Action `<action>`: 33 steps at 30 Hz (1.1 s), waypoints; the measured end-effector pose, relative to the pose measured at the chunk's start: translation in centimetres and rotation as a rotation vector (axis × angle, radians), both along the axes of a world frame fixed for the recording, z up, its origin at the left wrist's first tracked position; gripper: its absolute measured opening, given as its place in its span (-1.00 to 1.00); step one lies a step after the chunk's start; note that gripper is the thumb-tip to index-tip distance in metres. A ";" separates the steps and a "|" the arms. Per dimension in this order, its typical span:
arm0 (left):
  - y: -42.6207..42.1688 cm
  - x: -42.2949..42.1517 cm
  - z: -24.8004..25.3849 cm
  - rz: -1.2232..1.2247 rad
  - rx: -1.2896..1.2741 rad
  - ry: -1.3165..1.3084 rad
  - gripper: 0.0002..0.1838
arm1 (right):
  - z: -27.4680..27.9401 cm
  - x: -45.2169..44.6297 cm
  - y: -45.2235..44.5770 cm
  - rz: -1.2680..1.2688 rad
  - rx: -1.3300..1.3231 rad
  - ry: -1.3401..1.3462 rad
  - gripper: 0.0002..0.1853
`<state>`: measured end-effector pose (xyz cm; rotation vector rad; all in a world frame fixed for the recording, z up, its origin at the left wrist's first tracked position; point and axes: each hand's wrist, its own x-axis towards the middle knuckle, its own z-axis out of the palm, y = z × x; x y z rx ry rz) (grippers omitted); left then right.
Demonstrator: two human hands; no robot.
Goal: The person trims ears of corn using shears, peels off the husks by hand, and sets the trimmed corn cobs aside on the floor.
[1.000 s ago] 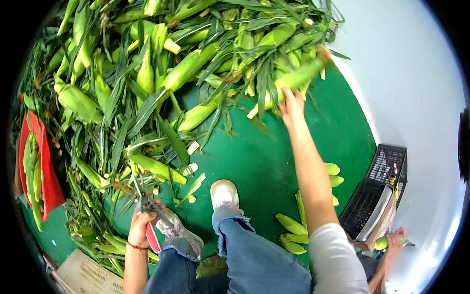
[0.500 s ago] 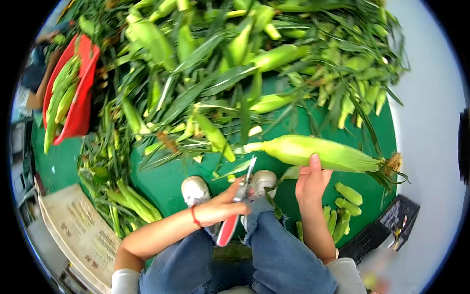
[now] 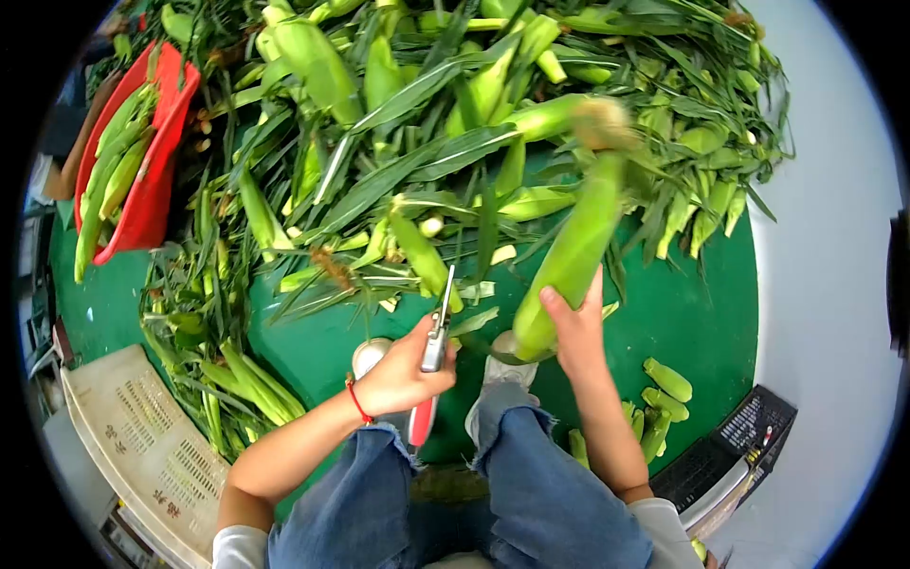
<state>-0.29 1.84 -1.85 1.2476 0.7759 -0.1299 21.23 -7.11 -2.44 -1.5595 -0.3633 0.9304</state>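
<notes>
My left hand (image 3: 403,375), with a red string at the wrist, is wrapped round pruning shears (image 3: 437,343) that have a red handle; the blades point up and away from me. In my right hand (image 3: 578,327) is a large green ear of corn (image 3: 573,251), gripped near its lower end. The ear stands tilted, its brown silk end (image 3: 604,123) up and blurred by motion. Beyond both hands lies a heap of unhusked corn and leaves (image 3: 379,114).
A red basket (image 3: 156,180) of corn stands at the left, near another person's arm (image 3: 76,156). A beige plastic stool (image 3: 142,436) is at the lower left. Trimmed ears (image 3: 668,379) lie at the right, beside a black crate (image 3: 749,427).
My right hand has picked up the ear from the heap and swung its silk end from the right to upward. The ear's long stalk no longer shows. My left hand and shears came to the middle.
</notes>
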 end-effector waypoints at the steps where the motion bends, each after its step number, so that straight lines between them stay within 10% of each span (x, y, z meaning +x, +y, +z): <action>1: 1.2 0.6 1.6 -0.124 0.139 0.092 -0.11 | 0.4 0.5 -0.1 0.148 -0.105 -0.116 -0.26; 7: 4.0 0.8 0.3 -0.199 0.424 -0.115 -0.01 | 1.1 0.6 -0.4 0.614 -0.340 -0.813 -0.28; 19: 5.2 -0.7 -0.4 -0.136 0.532 -0.003 -0.19 | 2.2 3.3 -0.2 0.924 -0.407 -0.600 -0.30; 26: 2.3 -2.1 -3.1 -0.108 0.014 -0.216 -0.10 | -1.2 3.3 -2.6 0.589 0.018 0.827 -0.34; 33: 2.1 2.3 -1.5 0.164 0.244 -0.251 -0.24 | -3.2 0.4 -2.0 0.738 -0.054 1.116 -0.21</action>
